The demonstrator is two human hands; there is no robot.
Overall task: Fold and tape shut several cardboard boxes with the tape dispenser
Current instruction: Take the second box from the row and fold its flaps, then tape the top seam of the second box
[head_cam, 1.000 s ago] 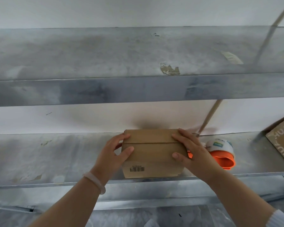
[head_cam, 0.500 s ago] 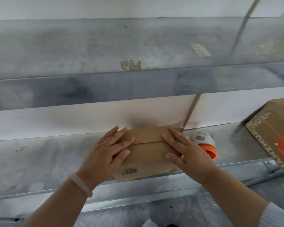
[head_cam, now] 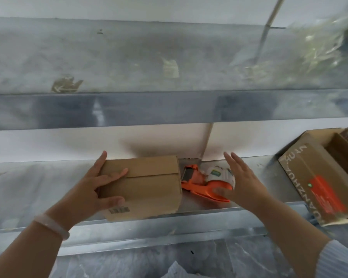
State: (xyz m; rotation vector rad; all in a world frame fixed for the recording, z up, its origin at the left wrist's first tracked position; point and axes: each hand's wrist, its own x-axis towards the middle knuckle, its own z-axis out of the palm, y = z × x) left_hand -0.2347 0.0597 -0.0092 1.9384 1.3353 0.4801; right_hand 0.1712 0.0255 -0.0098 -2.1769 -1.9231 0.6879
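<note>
A small brown cardboard box (head_cam: pixel 149 187) with its top flaps folded shut stands on the metal shelf (head_cam: pixel 38 187); a barcode label shows on its front. My left hand (head_cam: pixel 94 189) holds the box at its left end, fingers spread over the top flap and thumb on the front face. To the box's right lies the orange tape dispenser (head_cam: pixel 205 183) with a white tape roll. My right hand (head_cam: pixel 241 183) hovers over the dispenser's right side with straight fingers, its thumb near the orange handle; whether it touches is unclear.
A bigger open cardboard box (head_cam: pixel 313 177) with an orange label sits at the right end of the shelf. An upper metal shelf (head_cam: pixel 169 109) overhangs the work spot, with crumpled clear plastic (head_cam: pixel 309 55) on its right. A white wall stands close behind.
My right hand left the box's top and moved right over the tape dispenser. My left hand stayed on the box's left end. The view shifted right, showing more of the big box.
</note>
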